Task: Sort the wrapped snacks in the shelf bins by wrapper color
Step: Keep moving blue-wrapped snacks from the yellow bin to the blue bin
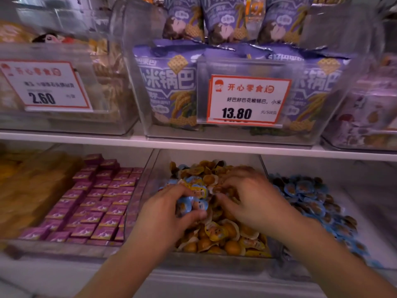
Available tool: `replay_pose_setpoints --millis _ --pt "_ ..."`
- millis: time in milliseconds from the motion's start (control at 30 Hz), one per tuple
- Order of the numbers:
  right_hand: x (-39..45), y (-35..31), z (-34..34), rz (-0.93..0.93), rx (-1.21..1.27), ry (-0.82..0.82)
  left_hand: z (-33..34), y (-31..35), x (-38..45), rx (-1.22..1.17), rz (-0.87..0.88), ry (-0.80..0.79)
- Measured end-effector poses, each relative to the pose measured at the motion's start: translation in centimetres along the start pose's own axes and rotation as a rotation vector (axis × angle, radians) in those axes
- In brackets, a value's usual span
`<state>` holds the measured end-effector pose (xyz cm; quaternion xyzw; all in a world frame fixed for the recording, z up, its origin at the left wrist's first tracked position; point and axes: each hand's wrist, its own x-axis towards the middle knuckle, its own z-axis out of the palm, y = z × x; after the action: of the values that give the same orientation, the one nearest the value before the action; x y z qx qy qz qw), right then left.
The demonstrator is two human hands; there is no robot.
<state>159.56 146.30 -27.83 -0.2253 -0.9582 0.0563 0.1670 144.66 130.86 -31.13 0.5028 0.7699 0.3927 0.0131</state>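
A white shelf (pixel 193 145) runs across the view, with clear bins above and below it. On top, the middle upper bin (pixel 150 117) holds purple snack bags (pixel 171 87) behind a price card (pixel 247 100) reading 13.80. Below the shelf's front edge, the left bin carries rows of pink boxes (pixel 96 203); the middle bin (pixel 150 175) is heaped with yellow-wrapped snacks (pixel 225 235); the right bin holds blue-wrapped snacks (pixel 309 201). Both hands reach into the middle bin. The left hand (pixel 163 214) has its fingers curled round a clutch of blue-wrapped pieces (pixel 193 203) lying among the yellow ones. The right hand (pixel 253 201) rests on the heap, fingers bent down into the wrappers; whether they pinch one I cannot tell.
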Motion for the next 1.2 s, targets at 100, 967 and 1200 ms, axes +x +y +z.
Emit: replay_pose_setpoints --millis 100,967,1200 --pt "-0.3 -1.2 -1.4 0.175 0.409 0.051 -0.4 1.2 0.5 -0.299 -0.132 0.164" --pt "-4.2 7.3 -4.3 0.613 1.226 0.309 3.4 3.0 2.3 0.255 0.076 -0.083" --pt "-4.7 13.7 -2.4 0.684 0.563 0.267 3.4 2.0 2.2 0.261 0.055 -0.134"
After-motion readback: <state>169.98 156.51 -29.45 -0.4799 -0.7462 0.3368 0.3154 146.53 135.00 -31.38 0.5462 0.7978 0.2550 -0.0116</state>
